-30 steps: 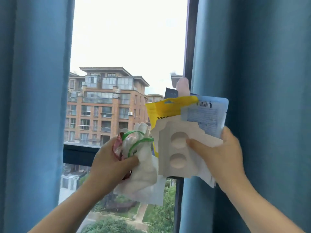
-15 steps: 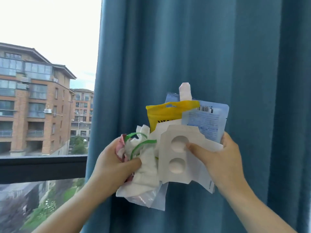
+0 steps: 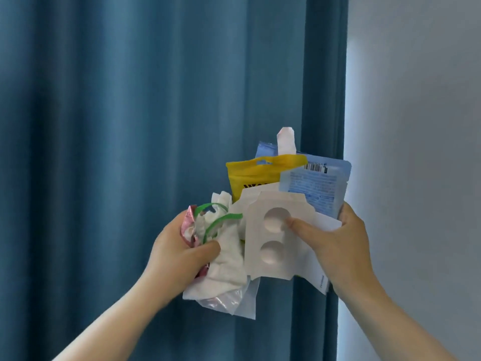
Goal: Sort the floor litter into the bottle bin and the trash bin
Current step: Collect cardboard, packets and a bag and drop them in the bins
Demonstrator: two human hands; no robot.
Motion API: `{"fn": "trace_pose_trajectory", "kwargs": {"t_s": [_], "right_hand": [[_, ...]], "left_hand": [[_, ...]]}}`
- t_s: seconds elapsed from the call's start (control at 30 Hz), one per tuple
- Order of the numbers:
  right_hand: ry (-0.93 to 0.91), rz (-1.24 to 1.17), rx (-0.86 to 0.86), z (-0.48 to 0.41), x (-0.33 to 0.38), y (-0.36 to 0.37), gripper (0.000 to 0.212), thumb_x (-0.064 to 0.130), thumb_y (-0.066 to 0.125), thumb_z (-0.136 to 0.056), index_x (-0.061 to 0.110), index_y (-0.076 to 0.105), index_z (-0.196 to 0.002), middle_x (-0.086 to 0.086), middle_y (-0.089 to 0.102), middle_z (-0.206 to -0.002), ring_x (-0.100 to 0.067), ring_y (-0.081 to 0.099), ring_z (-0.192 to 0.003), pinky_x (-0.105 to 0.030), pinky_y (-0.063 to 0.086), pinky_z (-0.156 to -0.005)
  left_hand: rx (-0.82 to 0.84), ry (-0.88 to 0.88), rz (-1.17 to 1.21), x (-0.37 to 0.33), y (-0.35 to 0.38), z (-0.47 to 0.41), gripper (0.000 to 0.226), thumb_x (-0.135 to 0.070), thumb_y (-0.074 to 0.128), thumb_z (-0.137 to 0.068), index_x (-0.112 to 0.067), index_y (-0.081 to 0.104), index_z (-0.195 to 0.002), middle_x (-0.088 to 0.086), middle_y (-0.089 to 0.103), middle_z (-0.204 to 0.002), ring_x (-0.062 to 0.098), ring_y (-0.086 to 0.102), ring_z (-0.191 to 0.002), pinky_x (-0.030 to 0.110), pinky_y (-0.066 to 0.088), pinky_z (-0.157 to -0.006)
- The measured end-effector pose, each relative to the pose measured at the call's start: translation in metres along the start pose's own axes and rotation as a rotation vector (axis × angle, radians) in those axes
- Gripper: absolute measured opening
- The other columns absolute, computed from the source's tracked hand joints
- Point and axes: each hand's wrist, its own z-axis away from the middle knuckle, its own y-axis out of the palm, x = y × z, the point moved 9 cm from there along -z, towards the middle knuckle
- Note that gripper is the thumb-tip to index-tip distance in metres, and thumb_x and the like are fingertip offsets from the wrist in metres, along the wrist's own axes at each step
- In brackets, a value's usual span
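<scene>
Both hands are raised in front of me, each full of litter. My left hand (image 3: 179, 252) grips a crumpled white tissue bundle (image 3: 226, 261) with green bands (image 3: 216, 220), a pink wrapper (image 3: 188, 227) and clear plastic (image 3: 223, 302) hanging below. My right hand (image 3: 335, 246) holds a stack of flat packaging, the thumb pressing a white card tray with two round dimples (image 3: 276, 238). Behind the tray are a yellow pouch (image 3: 257, 175) and a light blue packet with a barcode (image 3: 317, 183). No bin is in view.
A blue curtain (image 3: 130, 152) fills the left and middle of the view. A pale grey wall (image 3: 416, 126) stands to the right of it. The floor is out of sight.
My view has swung to the right: the window and the buildings outside have left the frame, and the wall has come in. Both hands keep the same hold on their litter.
</scene>
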Motion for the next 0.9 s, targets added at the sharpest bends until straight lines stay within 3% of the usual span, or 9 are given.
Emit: {"fn": "trace_pose_trajectory", "kwargs": {"t_s": [0.07, 0.13, 0.27, 0.4, 0.47, 0.6, 0.7, 0.9], "right_hand": [[0.008, 0.054, -0.063, -0.001, -0.004, -0.024, 0.046, 0.021, 0.083, -0.072, 0.032, 0.057, -0.109, 0.012, 0.065, -0.101, -0.007, 0.062, -0.092, -0.016, 0.051, -0.065], [0.011, 0.094, -0.122, -0.001, -0.006, -0.045, 0.045, 0.016, 0.082, -0.073, 0.032, 0.058, -0.108, 0.012, 0.066, -0.101, -0.010, 0.063, -0.094, -0.021, 0.051, -0.069], [0.011, 0.165, -0.227, 0.002, -0.009, -0.078, 0.041, 0.007, 0.080, -0.072, 0.036, 0.059, -0.091, 0.018, 0.068, -0.083, 0.000, 0.066, -0.075, -0.016, 0.049, -0.058], [0.027, 0.253, -0.337, 0.008, -0.013, -0.096, 0.039, 0.007, 0.080, -0.071, 0.033, 0.062, -0.094, 0.016, 0.070, -0.085, -0.001, 0.067, -0.074, -0.017, 0.051, -0.057], [0.028, 0.286, -0.384, 0.011, -0.017, -0.099, 0.038, 0.005, 0.079, -0.071, 0.031, 0.063, -0.093, 0.014, 0.071, -0.083, -0.002, 0.067, -0.071, -0.014, 0.051, -0.053], [0.063, 0.342, -0.458, 0.021, -0.034, -0.102, 0.036, 0.005, 0.079, -0.070, 0.031, 0.062, -0.087, 0.019, 0.071, -0.077, -0.002, 0.067, -0.066, -0.024, 0.055, -0.056], [0.103, 0.383, -0.502, 0.029, -0.051, -0.108, 0.037, 0.004, 0.079, -0.071, 0.032, 0.062, -0.088, 0.023, 0.069, -0.074, 0.001, 0.066, -0.063, -0.020, 0.052, -0.051], [0.177, 0.480, -0.606, 0.047, -0.083, -0.142, 0.036, 0.004, 0.079, -0.071, 0.032, 0.061, -0.085, 0.023, 0.068, -0.069, 0.005, 0.064, -0.062, -0.008, 0.044, -0.044]], "left_hand": [[0.056, 0.013, 0.018, -0.002, 0.025, -0.005, 0.033, 0.000, 0.065, -0.072, -0.032, 0.064, -0.081, 0.004, 0.070, -0.080, 0.014, 0.060, -0.065, 0.027, 0.049, -0.059], [0.121, 0.032, 0.049, -0.003, 0.049, -0.011, 0.029, -0.006, 0.066, -0.068, -0.031, 0.064, -0.082, 0.004, 0.070, -0.080, 0.013, 0.059, -0.065, 0.027, 0.048, -0.060], [0.246, 0.065, 0.129, 0.000, 0.091, -0.023, 0.032, -0.009, 0.065, -0.067, -0.033, 0.065, -0.087, -0.001, 0.072, -0.080, 0.010, 0.061, -0.066, 0.025, 0.049, -0.060], [0.379, 0.088, 0.187, 0.008, 0.127, -0.034, 0.033, -0.001, 0.064, -0.073, -0.031, 0.064, -0.086, -0.006, 0.071, -0.073, 0.004, 0.060, -0.060, 0.016, 0.046, -0.051], [0.430, 0.088, 0.215, 0.015, 0.140, -0.041, 0.034, 0.000, 0.063, -0.073, -0.030, 0.064, -0.088, -0.004, 0.071, -0.075, 0.007, 0.061, -0.063, 0.017, 0.048, -0.054], [0.518, 0.086, 0.269, 0.035, 0.164, -0.050, 0.032, -0.008, 0.066, -0.066, -0.030, 0.065, -0.089, -0.003, 0.072, -0.079, 0.014, 0.064, -0.069, 0.025, 0.048, -0.061], [0.589, 0.057, 0.288, 0.057, 0.189, -0.050, 0.034, -0.001, 0.067, -0.071, -0.027, 0.065, -0.093, -0.002, 0.073, -0.081, 0.016, 0.065, -0.073, 0.025, 0.048, -0.061], [0.715, 0.001, 0.286, 0.093, 0.255, -0.042, 0.031, -0.006, 0.071, -0.070, -0.029, 0.064, -0.090, -0.004, 0.072, -0.083, 0.018, 0.068, -0.080, 0.031, 0.053, -0.068]]}}
